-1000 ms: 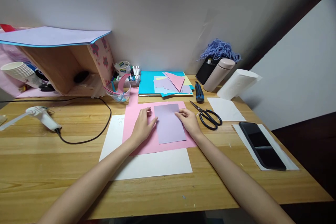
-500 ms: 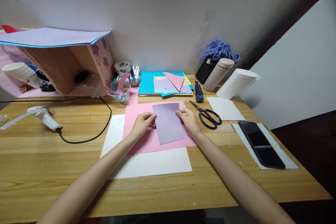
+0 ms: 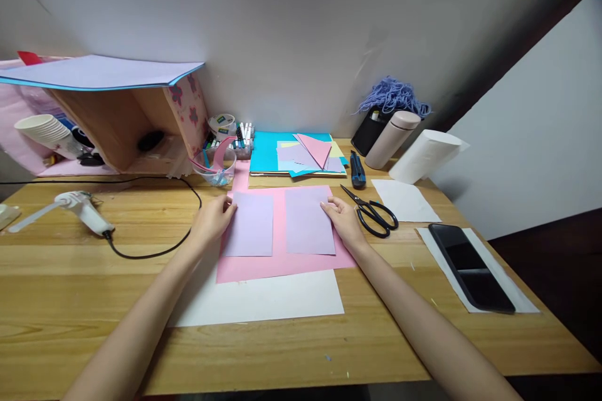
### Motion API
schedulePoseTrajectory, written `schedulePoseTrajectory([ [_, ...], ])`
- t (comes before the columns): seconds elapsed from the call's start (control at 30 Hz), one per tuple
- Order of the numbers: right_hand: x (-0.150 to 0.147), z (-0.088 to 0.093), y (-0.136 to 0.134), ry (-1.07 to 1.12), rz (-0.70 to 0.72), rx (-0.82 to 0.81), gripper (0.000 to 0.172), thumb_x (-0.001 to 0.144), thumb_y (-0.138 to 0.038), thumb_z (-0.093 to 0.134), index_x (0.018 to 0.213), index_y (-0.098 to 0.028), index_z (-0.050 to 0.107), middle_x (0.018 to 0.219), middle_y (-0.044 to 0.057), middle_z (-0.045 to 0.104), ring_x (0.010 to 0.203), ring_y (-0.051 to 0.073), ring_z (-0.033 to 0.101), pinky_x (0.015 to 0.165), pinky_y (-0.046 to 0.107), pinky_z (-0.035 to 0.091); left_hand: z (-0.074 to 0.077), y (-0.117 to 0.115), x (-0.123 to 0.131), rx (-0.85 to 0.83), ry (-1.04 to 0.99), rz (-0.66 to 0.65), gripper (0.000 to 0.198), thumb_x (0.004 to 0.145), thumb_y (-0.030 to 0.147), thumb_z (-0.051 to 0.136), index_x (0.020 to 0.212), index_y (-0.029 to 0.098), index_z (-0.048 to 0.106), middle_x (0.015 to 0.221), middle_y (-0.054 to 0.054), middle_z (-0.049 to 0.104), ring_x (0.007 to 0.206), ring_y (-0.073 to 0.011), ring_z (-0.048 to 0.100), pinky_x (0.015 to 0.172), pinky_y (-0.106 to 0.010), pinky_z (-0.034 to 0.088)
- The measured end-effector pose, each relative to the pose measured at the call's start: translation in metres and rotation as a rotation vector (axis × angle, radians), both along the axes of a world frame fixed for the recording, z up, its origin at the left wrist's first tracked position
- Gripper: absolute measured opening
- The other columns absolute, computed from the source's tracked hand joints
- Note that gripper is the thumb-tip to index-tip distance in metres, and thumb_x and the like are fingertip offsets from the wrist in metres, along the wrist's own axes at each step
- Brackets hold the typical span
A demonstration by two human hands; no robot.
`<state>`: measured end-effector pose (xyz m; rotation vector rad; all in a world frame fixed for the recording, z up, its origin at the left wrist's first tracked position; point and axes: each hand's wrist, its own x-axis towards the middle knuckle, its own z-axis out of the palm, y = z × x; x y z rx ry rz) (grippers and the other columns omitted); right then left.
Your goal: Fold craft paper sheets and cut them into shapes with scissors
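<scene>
Two lilac paper rectangles lie side by side over a pink sheet (image 3: 282, 267). My left hand (image 3: 212, 220) pinches the outer edge of the left lilac paper (image 3: 250, 225). On the other side, my right hand (image 3: 345, 219) grips the right lilac paper (image 3: 308, 223) by its outer edge, thumb on top. A strip of pink shows between the two papers. Under the pink sheet is a larger white sheet (image 3: 263, 301) on the wooden table. Black-handled scissors (image 3: 374, 212) lie just right of my right hand.
A glue gun (image 3: 89, 216) with its cord lies left. Behind stand a cardboard box (image 3: 183, 116), a clear cup (image 3: 219, 169) of scraps and stacked coloured paper (image 3: 266, 153). Rightward are a utility knife (image 3: 357, 170), a bottle (image 3: 392, 140), a paper roll (image 3: 426, 156) and a phone (image 3: 470, 269).
What looked like one lilac paper between my hands is now two papers. My left hand has moved left with one; my right hand keeps the other. The camera view has shifted slightly.
</scene>
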<state>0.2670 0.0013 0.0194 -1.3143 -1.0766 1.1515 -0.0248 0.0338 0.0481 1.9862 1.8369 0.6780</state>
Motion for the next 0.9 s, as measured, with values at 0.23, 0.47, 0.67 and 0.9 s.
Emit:
schedulePoseTrajectory([
  [0.23,-0.007,-0.006,0.001,-0.291,0.087,0.160,0.031,0.079,-0.035,0.052,0.104,-0.017,0.061,0.100,0.007,0.066,0.093,0.022,0.061,0.081,0.034,0.048,-0.005,-0.027,0.047,0.250,0.160,-0.545,0.041,0.084,0.031,0.045,0.123,0.019,0.044,0.126,-0.011,0.049,0.117,-0.0240,0.044,0.099,-0.041,0.035],
  [0.47,-0.008,0.000,-0.004,-0.749,0.313,0.400,0.044,0.089,-0.019,0.036,0.131,-0.026,0.042,0.128,0.006,0.053,0.117,0.021,0.047,0.100,0.043,0.036,-0.014,-0.029,0.052,0.115,0.021,-0.687,0.046,0.084,0.035,0.048,0.127,0.021,0.042,0.132,-0.009,0.046,0.120,-0.0226,0.043,0.102,-0.040,0.034],
  [0.67,-0.012,-0.002,-0.019,-0.880,0.532,0.523,0.050,0.088,-0.010,0.032,0.136,-0.027,0.035,0.138,0.003,0.041,0.127,0.018,0.036,0.105,0.043,0.033,-0.015,-0.028,0.050,0.108,-0.034,-0.625,0.054,0.079,0.036,0.055,0.128,0.020,0.039,0.130,-0.012,0.045,0.120,-0.0249,0.042,0.101,-0.043,0.035],
  [0.9,-0.014,0.000,-0.027,-0.966,0.645,0.523,0.056,0.086,-0.004,0.032,0.137,-0.028,0.032,0.142,0.002,0.034,0.132,0.019,0.027,0.105,0.043,0.033,-0.019,-0.028,0.050,0.103,-0.061,-0.611,0.062,0.079,0.037,0.055,0.133,0.020,0.032,0.133,-0.013,0.041,0.123,-0.0255,0.039,0.103,-0.043,0.033],
])
